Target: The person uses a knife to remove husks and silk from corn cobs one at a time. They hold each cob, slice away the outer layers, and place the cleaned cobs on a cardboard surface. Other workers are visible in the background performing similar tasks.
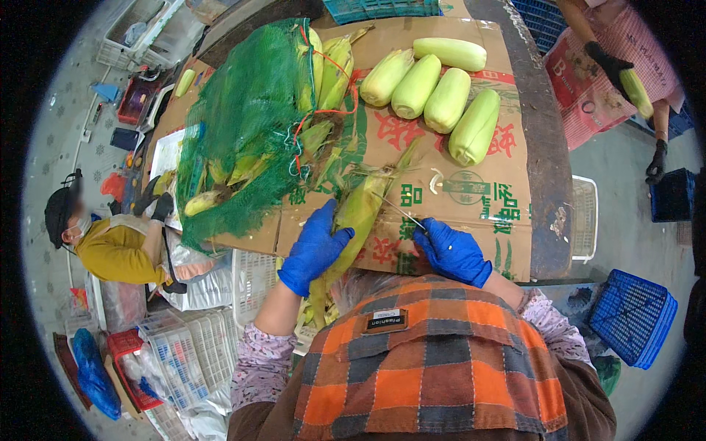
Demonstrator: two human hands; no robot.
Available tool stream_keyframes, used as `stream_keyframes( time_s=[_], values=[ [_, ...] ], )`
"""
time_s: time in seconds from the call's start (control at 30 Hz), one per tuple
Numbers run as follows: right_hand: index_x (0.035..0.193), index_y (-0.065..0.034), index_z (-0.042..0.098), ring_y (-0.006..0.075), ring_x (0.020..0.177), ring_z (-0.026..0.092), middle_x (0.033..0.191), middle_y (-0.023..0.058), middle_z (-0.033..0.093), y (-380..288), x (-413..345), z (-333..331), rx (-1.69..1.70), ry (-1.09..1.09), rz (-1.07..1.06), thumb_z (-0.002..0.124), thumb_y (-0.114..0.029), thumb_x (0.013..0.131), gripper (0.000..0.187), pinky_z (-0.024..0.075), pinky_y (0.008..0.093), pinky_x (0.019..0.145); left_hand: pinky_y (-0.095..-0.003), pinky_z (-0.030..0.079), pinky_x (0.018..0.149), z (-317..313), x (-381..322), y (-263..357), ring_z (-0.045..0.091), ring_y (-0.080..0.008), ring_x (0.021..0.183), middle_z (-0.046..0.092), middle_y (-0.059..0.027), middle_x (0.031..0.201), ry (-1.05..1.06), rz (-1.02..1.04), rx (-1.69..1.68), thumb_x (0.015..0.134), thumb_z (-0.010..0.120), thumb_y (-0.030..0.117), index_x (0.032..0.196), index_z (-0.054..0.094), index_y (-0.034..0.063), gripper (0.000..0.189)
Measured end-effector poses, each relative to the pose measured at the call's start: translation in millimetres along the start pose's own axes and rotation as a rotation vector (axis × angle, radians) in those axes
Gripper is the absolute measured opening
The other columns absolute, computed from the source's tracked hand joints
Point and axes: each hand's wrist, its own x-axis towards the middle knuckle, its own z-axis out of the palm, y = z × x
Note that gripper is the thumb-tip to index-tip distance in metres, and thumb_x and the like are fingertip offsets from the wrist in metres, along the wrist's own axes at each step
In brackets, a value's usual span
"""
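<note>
My left hand [315,246], in a blue glove, grips an ear of corn in its husk [361,212] that lies slanting over the cardboard's near edge. In my right hand [453,251], gloved too, is a thin knife [401,210], its tip at the upper part of that ear. Beyond my hands, several trimmed ears of corn [432,93] in pale green husk lie on the printed cardboard [496,242]. To the left, a green mesh bag [242,99] with a red drawstring holds untrimmed ears of corn [336,71], some showing at its mouth.
Loose husk scraps [322,149] lie by the bag's mouth. A teal crate [380,8] stands at the far edge. One co-worker [118,251] is at the left; another, in black gloves [609,63], holds an ear at the upper right. Blue crates [634,317] stand at the lower right.
</note>
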Motion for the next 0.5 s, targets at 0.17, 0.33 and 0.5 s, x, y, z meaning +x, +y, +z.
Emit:
stream_keyframes(
  time_s=[0.17, 0.33, 0.5],
  values=[
    [0.104, -0.0124, 0.053, 0.0369, 0.065, 0.064, 0.083, 0.0162, 0.065, -5, 12, 1, -0.014, -0.001, -0.020, 0.058, -0.028, 0.094, 0.020, 0.0495, 0.0470, 0.052, -0.0478, 0.048, 0.086, 34, 2, 5, 0.058, -0.0429, 0.104, 0.059, -0.0264, 0.114, 0.190, 0.076, 0.321, 0.071, 0.080, 0.044, 0.129, 0.046, -0.0020, 0.082],
    [0.102, -0.0110, 0.052, 0.0384, 0.065, 0.063, 0.082, 0.0172, 0.062, -13, 26, 8, -0.082, -0.013, -0.022, 0.056, -0.026, 0.095, 0.017, 0.0491, 0.0480, 0.054, -0.0483, 0.049, 0.083, 37, 9, 2, 0.060, -0.0410, 0.100, 0.061, -0.0248, 0.109, 0.226, 0.040, 0.288, 0.070, 0.081, 0.043, 0.126, 0.048, 0.0019, 0.077],
    [0.101, -0.0098, 0.050, 0.0395, 0.070, 0.063, 0.086, 0.0191, 0.061, -12, 36, 14, -0.087, -0.098, 0.018, 0.056, -0.018, 0.092, 0.014, 0.0494, 0.0484, 0.056, -0.0493, 0.050, 0.079, 35, 10, 0, 0.061, -0.0414, 0.096, 0.060, -0.0238, 0.106, 0.224, 0.080, 0.310, 0.070, 0.081, 0.040, 0.127, 0.047, 0.0017, 0.077]
  ],
)
